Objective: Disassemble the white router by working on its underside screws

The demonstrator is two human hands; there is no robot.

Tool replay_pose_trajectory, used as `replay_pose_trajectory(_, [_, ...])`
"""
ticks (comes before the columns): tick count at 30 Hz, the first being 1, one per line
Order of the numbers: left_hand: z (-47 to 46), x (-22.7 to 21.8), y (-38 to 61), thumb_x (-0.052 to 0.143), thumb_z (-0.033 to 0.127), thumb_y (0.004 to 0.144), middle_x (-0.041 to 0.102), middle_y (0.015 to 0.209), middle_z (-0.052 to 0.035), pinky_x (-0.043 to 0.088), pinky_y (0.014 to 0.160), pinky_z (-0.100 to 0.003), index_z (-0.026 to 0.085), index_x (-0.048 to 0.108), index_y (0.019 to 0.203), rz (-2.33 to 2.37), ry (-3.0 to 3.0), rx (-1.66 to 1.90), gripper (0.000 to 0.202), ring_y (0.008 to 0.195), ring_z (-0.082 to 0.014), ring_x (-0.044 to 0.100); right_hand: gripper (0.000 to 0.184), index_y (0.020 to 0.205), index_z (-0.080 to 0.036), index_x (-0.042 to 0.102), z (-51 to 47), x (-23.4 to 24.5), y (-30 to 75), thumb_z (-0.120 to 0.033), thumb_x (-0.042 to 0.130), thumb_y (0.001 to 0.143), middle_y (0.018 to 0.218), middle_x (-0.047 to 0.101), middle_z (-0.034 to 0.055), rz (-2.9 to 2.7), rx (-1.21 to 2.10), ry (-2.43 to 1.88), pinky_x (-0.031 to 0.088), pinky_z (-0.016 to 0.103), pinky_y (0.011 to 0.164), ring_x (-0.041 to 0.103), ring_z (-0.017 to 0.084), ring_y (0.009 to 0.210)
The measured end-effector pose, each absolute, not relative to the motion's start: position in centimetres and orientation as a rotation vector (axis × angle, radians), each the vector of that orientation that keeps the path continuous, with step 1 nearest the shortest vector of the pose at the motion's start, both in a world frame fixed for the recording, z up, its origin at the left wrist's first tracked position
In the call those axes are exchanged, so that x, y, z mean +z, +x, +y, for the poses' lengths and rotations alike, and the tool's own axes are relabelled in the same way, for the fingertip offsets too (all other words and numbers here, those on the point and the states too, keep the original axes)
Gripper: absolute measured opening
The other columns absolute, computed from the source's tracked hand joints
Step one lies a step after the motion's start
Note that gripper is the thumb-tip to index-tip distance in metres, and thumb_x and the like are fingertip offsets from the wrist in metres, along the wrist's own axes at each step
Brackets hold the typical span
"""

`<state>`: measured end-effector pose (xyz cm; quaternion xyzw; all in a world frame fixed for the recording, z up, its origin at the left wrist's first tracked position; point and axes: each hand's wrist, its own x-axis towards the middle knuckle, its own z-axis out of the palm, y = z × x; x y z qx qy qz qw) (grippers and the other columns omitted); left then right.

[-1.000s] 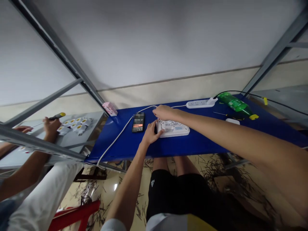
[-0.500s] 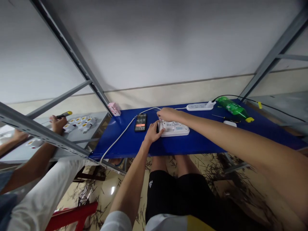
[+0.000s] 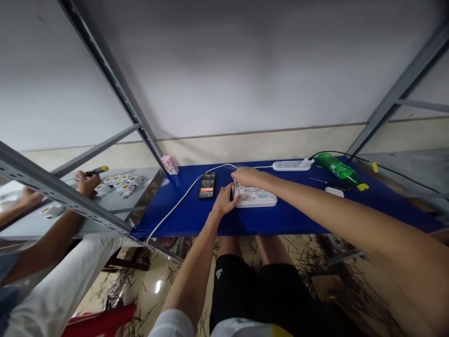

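A white flat device with vent holes lies on the blue table. My left hand grips its left end, fingers curled on the edge. My right hand rests over the device's back left corner with fingers bent down, where a white cable arrives; what the fingers pinch is hidden. A black phone with a lit screen lies just left of the device.
A white power strip, a green bottle lying on its side, a thin screwdriver and a small white piece sit at the back right. A pink box stands at the back left corner. Another person's hand holds a yellow-handled tool by white sockets.
The view has tilted, so the table sits lower in the picture. Both hands stay on the white device's left end. The other person's hand has shifted slightly right.
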<state>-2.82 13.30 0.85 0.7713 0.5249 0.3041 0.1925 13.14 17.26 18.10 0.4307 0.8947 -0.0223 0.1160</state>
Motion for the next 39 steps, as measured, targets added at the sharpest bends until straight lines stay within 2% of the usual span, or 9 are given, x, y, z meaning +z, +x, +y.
replay_pose_trajectory(5, [13.2, 0.8, -2.7, 0.069, 0.041, 0.116, 0.066, 0.173, -0.0254, 0.045, 0.133, -0.056, 0.016, 0.054, 0.164, 1.49, 2.167, 0.845, 0.057, 0.152, -0.0408, 0.062, 0.033, 0.138, -0.017, 0.088, 17.6, 18.2, 13.4, -0.019, 0.062, 0.116, 0.131, 0.088, 0.0208, 2.593, -0.111, 1.275, 0.058, 0.038, 0.092, 0.084, 0.035, 0.118])
replay_pose_trajectory(10, [13.1, 0.7, -2.7, 0.067, 0.044, 0.116, 0.068, 0.173, -0.0231, 0.046, 0.131, -0.057, 0.017, 0.054, 0.166, 1.53, 2.151, 0.822, 0.058, 0.15, -0.0407, 0.062, 0.039, 0.14, -0.012, 0.085, 18.0, 18.3, 13.5, -0.023, 0.052, 0.122, 0.135, 0.087, 0.0248, 2.629, -0.131, 1.33, 0.056, 0.037, 0.091, 0.083, 0.033, 0.117])
replay_pose_trajectory(15, [13.2, 0.6, -2.8, 0.065, 0.044, 0.116, 0.066, 0.174, -0.0261, 0.044, 0.136, -0.054, 0.011, 0.051, 0.168, 1.551, 2.154, 0.797, 0.063, 0.153, -0.04, 0.06, 0.036, 0.136, -0.016, 0.086, 18.5, 17.5, 13.8, -0.016, 0.055, 0.116, 0.139, 0.087, 0.0188, 2.739, -0.187, 1.276, 0.054, 0.034, 0.096, 0.08, 0.03, 0.123])
replay_pose_trajectory(18, [13.1, 0.8, -2.7, 0.065, 0.041, 0.115, 0.067, 0.173, -0.0245, 0.045, 0.135, -0.054, 0.015, 0.053, 0.166, 1.56, 2.161, 0.786, 0.059, 0.153, -0.0399, 0.062, 0.04, 0.138, -0.011, 0.083, 18.3, 16.7, 14.0, -0.018, 0.049, 0.118, 0.14, 0.086, 0.0235, 2.772, -0.17, 1.321, 0.054, 0.037, 0.098, 0.08, 0.032, 0.124])
replay_pose_trajectory(21, [13.0, 1.0, -2.6, 0.066, 0.04, 0.115, 0.07, 0.17, -0.0229, 0.048, 0.133, -0.055, 0.018, 0.054, 0.164, 1.567, 2.16, 0.79, 0.055, 0.153, -0.0404, 0.063, 0.044, 0.142, -0.008, 0.08, 18.0, 16.4, 14.1, -0.022, 0.044, 0.121, 0.138, 0.085, 0.0267, 2.768, -0.162, 1.393, 0.054, 0.037, 0.093, 0.081, 0.034, 0.121])
replay_pose_trajectory(28, [12.9, 0.8, -2.7, 0.067, 0.041, 0.112, 0.071, 0.169, -0.0189, 0.051, 0.133, -0.057, 0.024, 0.057, 0.162, 1.565, 2.118, 0.829, 0.054, 0.153, -0.0407, 0.064, 0.035, 0.138, -0.011, 0.079, 19.0, 16.0, 14.2, -0.014, 0.051, 0.118, 0.132, 0.088, 0.0191, 2.795, -0.19, 1.434, 0.05, 0.03, 0.089, 0.081, 0.026, 0.117])
replay_pose_trajectory(34, [13.0, 0.9, -2.7, 0.069, 0.041, 0.109, 0.072, 0.169, -0.0195, 0.051, 0.133, -0.061, 0.025, 0.058, 0.163, 1.568, 2.102, 0.841, 0.057, 0.151, -0.0435, 0.065, 0.034, 0.136, -0.021, 0.082, 20.5, 15.4, 13.7, -0.014, 0.055, 0.116, 0.133, 0.089, 0.0131, 2.838, -0.255, 1.329, 0.052, 0.029, 0.093, 0.081, 0.025, 0.119])
replay_pose_trajectory(39, [13.0, 1.1, -2.7, 0.069, 0.043, 0.109, 0.072, 0.168, -0.0193, 0.051, 0.133, -0.06, 0.025, 0.058, 0.162, 1.557, 2.113, 0.83, 0.057, 0.152, -0.0432, 0.064, 0.025, 0.127, -0.02, 0.085, 21.2, 15.9, 13.7, -0.015, 0.067, 0.111, 0.135, 0.087, 0.0141, 2.825, -0.315, 1.233, 0.051, 0.028, 0.094, 0.078, 0.025, 0.122])
